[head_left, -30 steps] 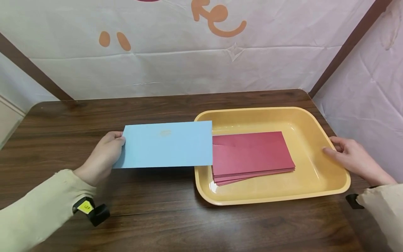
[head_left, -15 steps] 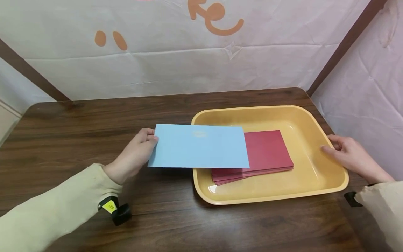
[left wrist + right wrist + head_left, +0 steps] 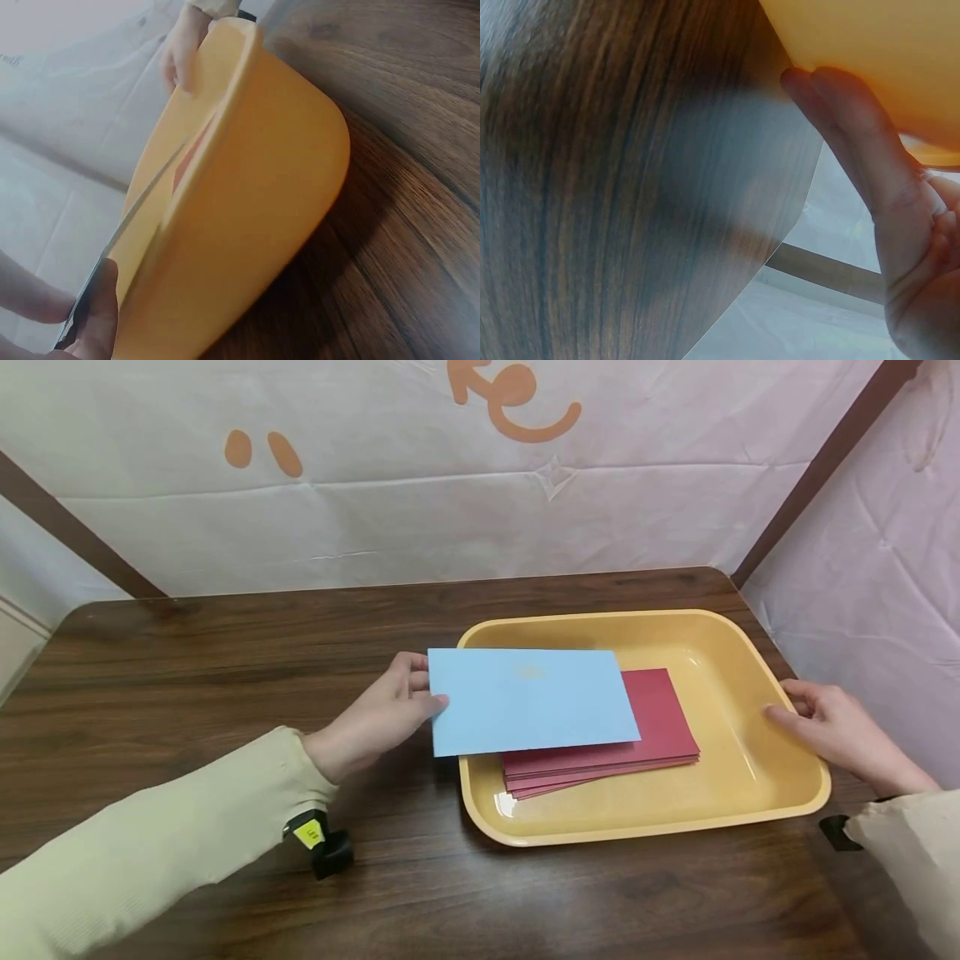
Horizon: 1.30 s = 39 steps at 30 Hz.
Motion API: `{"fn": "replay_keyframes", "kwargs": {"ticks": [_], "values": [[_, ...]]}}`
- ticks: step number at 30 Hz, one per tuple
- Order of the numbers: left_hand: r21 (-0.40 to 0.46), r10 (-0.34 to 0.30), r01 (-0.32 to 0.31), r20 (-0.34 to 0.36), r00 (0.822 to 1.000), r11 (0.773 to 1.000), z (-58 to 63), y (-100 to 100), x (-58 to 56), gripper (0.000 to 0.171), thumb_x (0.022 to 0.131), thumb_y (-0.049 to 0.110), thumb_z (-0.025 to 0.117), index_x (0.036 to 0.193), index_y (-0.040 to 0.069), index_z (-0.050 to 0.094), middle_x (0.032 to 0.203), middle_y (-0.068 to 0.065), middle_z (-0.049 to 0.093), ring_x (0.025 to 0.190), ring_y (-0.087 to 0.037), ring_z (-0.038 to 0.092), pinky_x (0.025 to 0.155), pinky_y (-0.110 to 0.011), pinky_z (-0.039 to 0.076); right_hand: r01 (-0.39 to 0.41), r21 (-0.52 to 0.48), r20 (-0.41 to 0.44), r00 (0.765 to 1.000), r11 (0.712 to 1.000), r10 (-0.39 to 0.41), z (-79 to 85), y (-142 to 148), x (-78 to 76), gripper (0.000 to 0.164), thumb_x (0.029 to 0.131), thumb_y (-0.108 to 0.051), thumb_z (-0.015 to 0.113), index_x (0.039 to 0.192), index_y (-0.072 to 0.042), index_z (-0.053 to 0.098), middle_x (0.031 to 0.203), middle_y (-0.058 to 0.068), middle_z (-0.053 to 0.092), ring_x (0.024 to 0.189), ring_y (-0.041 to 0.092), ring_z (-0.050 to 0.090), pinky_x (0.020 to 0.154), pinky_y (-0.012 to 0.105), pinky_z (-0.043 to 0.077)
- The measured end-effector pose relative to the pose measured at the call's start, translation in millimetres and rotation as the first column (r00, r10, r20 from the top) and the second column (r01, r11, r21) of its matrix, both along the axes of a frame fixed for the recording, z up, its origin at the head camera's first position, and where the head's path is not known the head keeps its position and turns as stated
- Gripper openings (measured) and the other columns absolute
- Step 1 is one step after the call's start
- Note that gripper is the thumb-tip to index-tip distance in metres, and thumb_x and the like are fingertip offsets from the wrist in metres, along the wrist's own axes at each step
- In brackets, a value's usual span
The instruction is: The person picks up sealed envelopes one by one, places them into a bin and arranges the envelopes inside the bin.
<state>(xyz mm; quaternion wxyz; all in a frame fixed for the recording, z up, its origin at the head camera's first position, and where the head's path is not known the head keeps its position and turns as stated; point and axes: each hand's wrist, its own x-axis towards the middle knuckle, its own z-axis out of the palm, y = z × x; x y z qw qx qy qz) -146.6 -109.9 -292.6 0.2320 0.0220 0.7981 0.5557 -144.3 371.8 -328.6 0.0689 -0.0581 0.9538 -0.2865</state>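
Observation:
My left hand [image 3: 378, 718] pinches the left end of a light blue envelope [image 3: 532, 702], thumb on top and fingers beneath. The envelope hangs over the left part of a yellow tray [image 3: 592, 827], partly covering a stack of dark red envelopes [image 3: 663, 718] lying inside. Seen edge-on in the left wrist view, the blue envelope [image 3: 142, 199] slants above the rim of the tray [image 3: 247, 187]. At the tray's right side my right hand [image 3: 847, 731] grips the rim, thumb inside. In the right wrist view, fingers [image 3: 855, 105] press against the tray's outer wall.
The tray stands on a dark wood-grain table [image 3: 247, 652], close to its right edge. A pale fabric backdrop [image 3: 420, 527] with orange printed shapes rises behind the table, and another pale sheet [image 3: 885, 585] hangs at the right.
My left hand has moved to the right with the light blue envelope, from the table's left part to over the tray and the red stack. The right hand stays on the rim.

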Motion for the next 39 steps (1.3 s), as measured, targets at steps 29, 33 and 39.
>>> {"fn": "replay_keyframes", "kwargs": {"ticks": [29, 33, 39], "values": [[-0.269, -0.149, 0.111, -0.121, 0.981, 0.957, -7.2, 57.8, -18.6, 0.069, 0.087, 0.006, 0.067, 0.144, 0.005, 0.028, 0.079, -0.008, 0.055, 0.068, -0.022, 0.061, 0.06, -0.024, 0.044, -0.004, -0.012, -0.003, 1.0, 1.0, 0.004, 0.9, -4.8, -1.9, 0.026, 0.096, -0.018, 0.054, 0.115, 0.0, 0.057, 0.074, -0.003, 0.072, 0.054, 0.008, 0.064, 0.054, 0.02, 0.047], [-0.381, -0.182, 0.114, -0.146, 0.972, 0.917, -3.8, 64.7, -19.5, 0.07, 0.086, 0.007, 0.067, 0.144, 0.001, 0.029, 0.085, -0.013, 0.06, 0.07, -0.021, 0.059, 0.064, -0.026, 0.046, 0.003, -0.003, -0.001, 1.0, 1.0, -0.003, 1.9, -3.9, -1.7, 0.028, 0.096, -0.019, 0.054, 0.117, 0.0, 0.056, 0.075, -0.001, 0.072, 0.054, 0.008, 0.064, 0.054, 0.019, 0.047], [-0.488, -0.224, 0.151, -0.096, 0.97, 0.86, -1.6, 74.2, -17.4, 0.065, 0.086, 0.002, 0.061, 0.142, -0.003, 0.028, 0.107, -0.018, 0.06, 0.086, -0.024, 0.057, 0.071, -0.029, 0.047, -0.004, -0.012, -0.005, 1.0, 1.0, 0.004, 0.6, -3.4, -1.1, 0.027, 0.096, -0.018, 0.054, 0.117, 0.0, 0.056, 0.078, -0.004, 0.073, 0.054, 0.008, 0.064, 0.055, 0.018, 0.046]]}}
